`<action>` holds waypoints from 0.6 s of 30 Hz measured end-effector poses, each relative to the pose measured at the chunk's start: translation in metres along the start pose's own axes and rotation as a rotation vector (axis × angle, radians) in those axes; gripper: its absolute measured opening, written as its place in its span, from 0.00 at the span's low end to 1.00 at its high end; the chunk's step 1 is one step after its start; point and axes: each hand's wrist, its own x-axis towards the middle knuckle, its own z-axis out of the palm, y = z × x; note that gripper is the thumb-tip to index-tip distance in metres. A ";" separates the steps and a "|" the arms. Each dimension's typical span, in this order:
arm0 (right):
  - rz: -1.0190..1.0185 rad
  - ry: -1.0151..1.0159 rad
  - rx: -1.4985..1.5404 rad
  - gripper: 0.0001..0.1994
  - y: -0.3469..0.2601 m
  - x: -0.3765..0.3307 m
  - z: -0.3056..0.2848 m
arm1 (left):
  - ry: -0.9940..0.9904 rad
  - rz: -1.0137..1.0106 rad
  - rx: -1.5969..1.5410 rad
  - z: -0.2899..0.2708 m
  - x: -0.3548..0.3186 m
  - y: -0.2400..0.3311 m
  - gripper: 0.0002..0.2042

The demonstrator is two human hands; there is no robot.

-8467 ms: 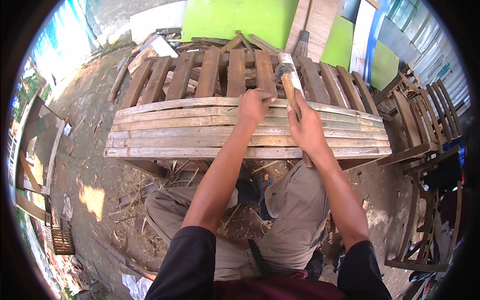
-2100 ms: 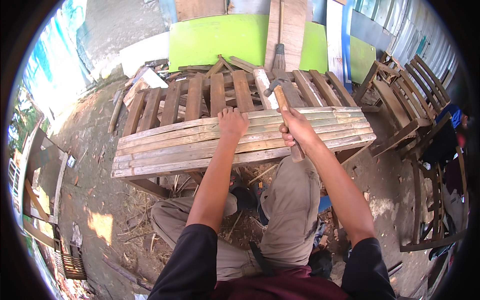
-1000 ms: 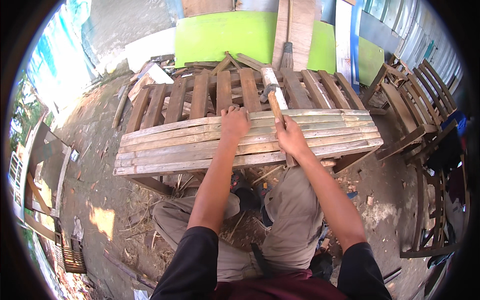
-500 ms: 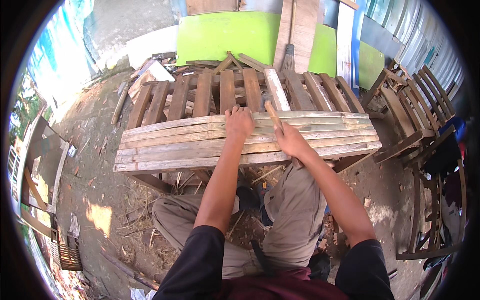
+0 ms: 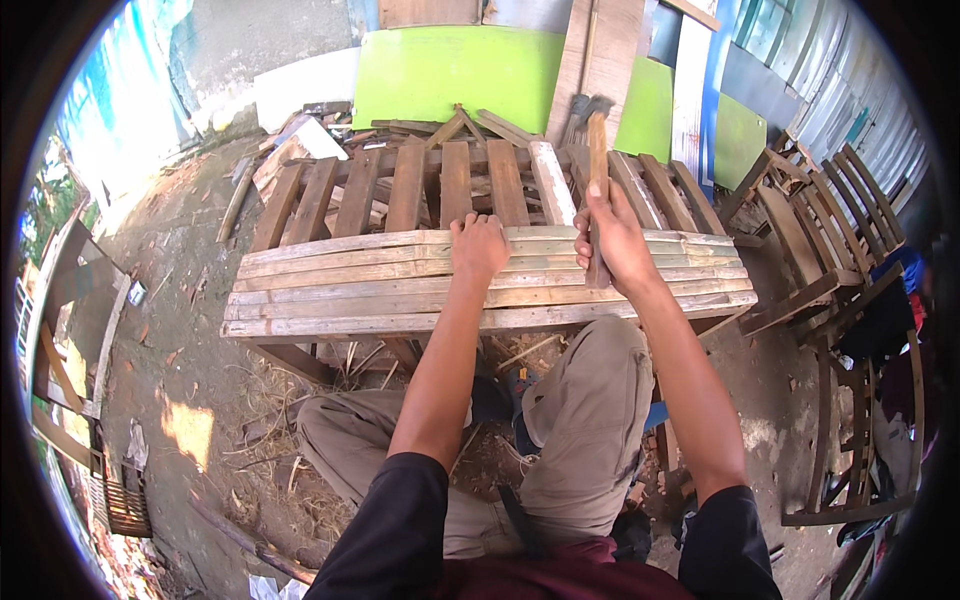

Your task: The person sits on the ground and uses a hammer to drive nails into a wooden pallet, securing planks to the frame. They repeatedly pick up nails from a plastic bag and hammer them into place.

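Several bamboo slats point(image 5: 345, 285) lay on the slatted wooden frame's point(image 5: 405, 187) near side, apparently steadied by your left hand point(image 5: 480, 245), its grip indeterminable, while your right hand point(image 5: 618, 240) clasped a hammer point(image 5: 598, 150), head clear.

Dark-headed, wooden-handled hammer point(image 5: 598, 150) aloft over pale, weathered bamboo strips point(image 5: 350, 268), parallel and close together.

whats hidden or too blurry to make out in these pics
In the head view:
Under the left hand: whether there is a nail; the hand covers it.
Hammer head: exact shape; blurred, against the broom.
Frame beneath the bamboo strips: mostly covered by them.
Dark cloth: far side lost at the rim.
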 end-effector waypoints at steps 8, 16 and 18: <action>0.522 -0.086 0.143 0.22 0.036 -0.026 -0.004 | 0.156 -0.126 -0.187 0.008 0.005 -0.008 0.14; -0.211 0.043 0.137 0.24 0.026 -0.029 0.015 | 0.135 -0.130 -0.124 0.003 -0.005 -0.003 0.17; 0.038 -0.037 -0.030 0.27 0.053 -0.028 0.009 | 0.135 -0.143 -0.122 -0.002 -0.009 0.000 0.20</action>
